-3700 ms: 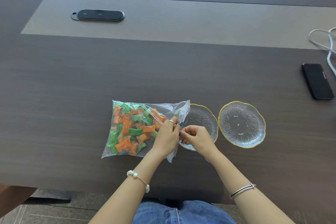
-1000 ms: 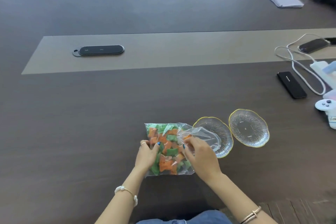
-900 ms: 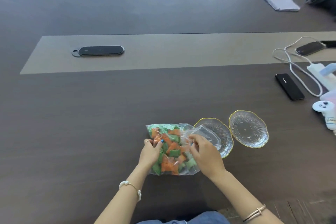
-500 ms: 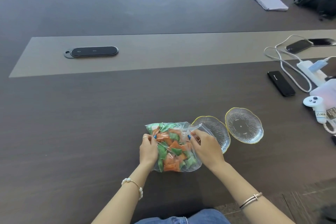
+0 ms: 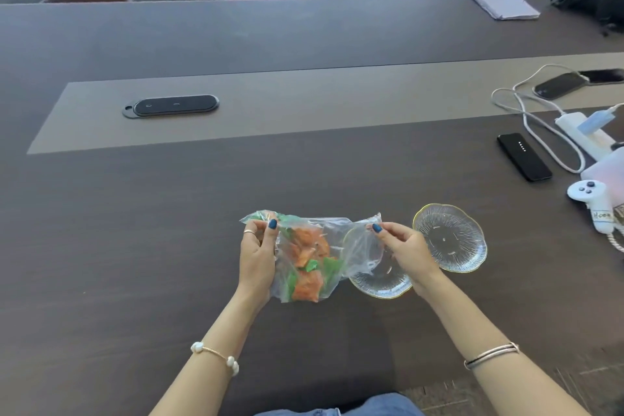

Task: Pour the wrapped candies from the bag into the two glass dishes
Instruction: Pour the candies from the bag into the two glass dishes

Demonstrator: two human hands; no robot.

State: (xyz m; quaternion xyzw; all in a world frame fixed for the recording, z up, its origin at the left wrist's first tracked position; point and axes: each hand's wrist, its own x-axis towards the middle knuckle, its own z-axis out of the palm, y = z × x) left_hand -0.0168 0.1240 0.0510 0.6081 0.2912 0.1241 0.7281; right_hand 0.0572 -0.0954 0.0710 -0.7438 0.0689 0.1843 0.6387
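Note:
A clear plastic bag (image 5: 337, 240) holding orange and green wrapped candies (image 5: 309, 263) hangs between both hands just above the dark table. My left hand (image 5: 257, 258) pinches its left top corner. My right hand (image 5: 403, 252) pinches the right corner, and the mouth is stretched wide along the top. The bag's right end hangs over the near glass dish (image 5: 381, 284), which has a gold rim and is partly hidden by bag and hand. The second glass dish (image 5: 450, 238) lies bare just to the right. No candy lies in either dish.
A black phone (image 5: 524, 156), white cables and a power strip (image 5: 574, 121), and a white game controller (image 5: 592, 201) lie at the right. A black oval socket cover (image 5: 172, 105) sits on the table's lighter centre strip. Chairs stand beyond the far edge.
The bag was lying on the table with both hands pressed on it. Both hands have now taken its top corners, lifted it and pulled the mouth apart, the right hand moving over the near dish.

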